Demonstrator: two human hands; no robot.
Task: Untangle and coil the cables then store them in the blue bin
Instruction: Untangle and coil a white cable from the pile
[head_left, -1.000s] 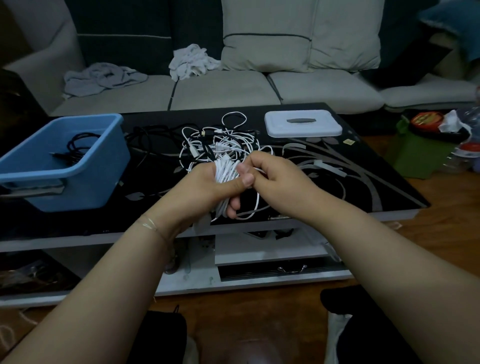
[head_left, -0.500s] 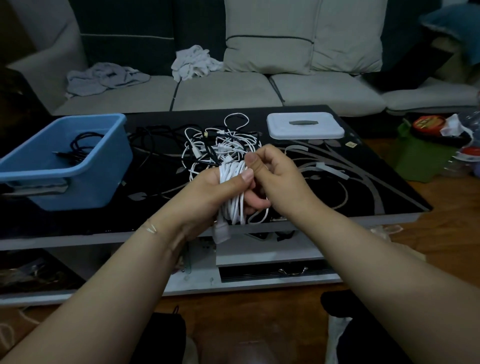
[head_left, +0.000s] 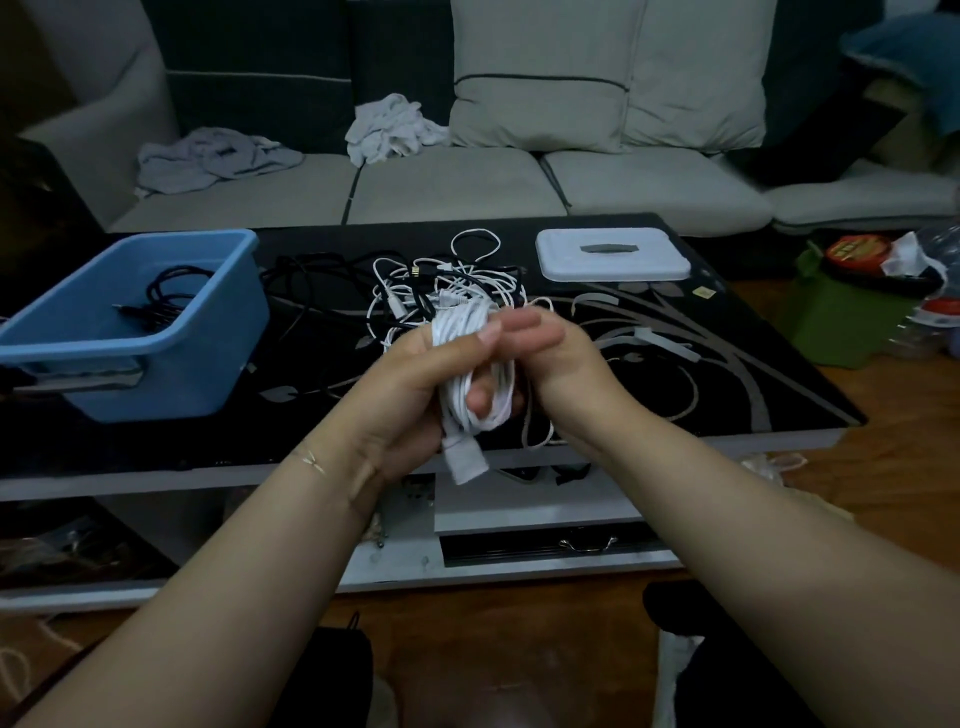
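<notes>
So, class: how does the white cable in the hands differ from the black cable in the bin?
The white cable is bundled in loops and gripped by the left hand; the black cable lies loose in the blue bin, untouched. One is white, one black. Both are coiled.

No text, label or number can be read; print on the red lid (head_left: 854, 251) is too blurred.

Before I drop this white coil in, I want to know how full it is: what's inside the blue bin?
The blue bin holds a loose bundle of black cable, resting toward its back left. The near wall hides the front of the floor, so anything lying there cannot be seen.
</notes>
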